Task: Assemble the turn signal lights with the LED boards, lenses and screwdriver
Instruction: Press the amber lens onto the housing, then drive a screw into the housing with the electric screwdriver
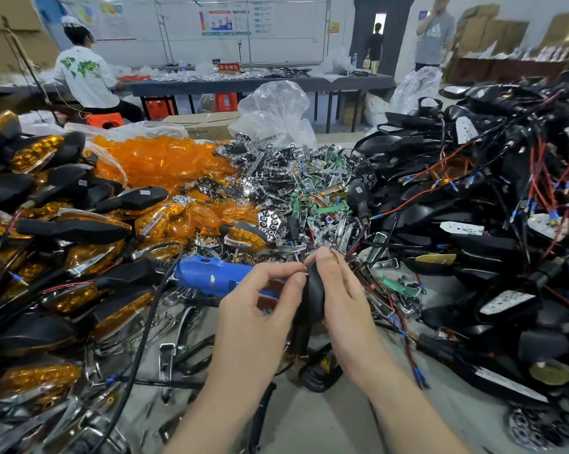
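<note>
While both hands meet on one black housing point(313, 294) in the head view, fitting its insides looks to be the step. The right hand point(345, 299) grips its body and the left hand point(260, 306) pinches its top edge. Screwing likely follows; the blue screwdriver point(208, 278) lies on the bench point(325, 421), just behind the left hand.

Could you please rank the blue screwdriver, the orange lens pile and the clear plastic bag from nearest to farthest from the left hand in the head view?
1. Blue screwdriver, just behind the left hand.
2. Orange lens pile, farther back, left.
3. Clear plastic bag, beyond the piles, centre.
</note>
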`<action>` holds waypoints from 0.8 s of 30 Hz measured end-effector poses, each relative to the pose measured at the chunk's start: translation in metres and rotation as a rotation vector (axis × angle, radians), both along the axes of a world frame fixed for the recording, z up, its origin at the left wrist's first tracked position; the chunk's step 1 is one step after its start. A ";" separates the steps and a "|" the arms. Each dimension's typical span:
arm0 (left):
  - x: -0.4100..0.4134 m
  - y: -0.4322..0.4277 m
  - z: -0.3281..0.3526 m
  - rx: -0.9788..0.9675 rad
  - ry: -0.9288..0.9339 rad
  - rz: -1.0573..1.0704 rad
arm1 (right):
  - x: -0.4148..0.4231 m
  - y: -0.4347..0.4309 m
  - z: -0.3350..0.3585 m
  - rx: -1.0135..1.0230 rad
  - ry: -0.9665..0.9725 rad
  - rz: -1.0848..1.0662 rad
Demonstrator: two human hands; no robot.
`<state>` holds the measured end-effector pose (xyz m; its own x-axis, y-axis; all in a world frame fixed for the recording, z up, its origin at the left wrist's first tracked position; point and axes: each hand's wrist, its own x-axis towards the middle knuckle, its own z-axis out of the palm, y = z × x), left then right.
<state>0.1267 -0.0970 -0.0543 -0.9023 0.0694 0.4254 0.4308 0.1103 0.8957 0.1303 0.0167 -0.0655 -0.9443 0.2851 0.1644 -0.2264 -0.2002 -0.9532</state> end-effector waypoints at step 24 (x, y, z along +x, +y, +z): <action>0.019 -0.016 0.004 0.143 -0.318 0.115 | -0.006 0.012 -0.002 -0.471 -0.123 0.117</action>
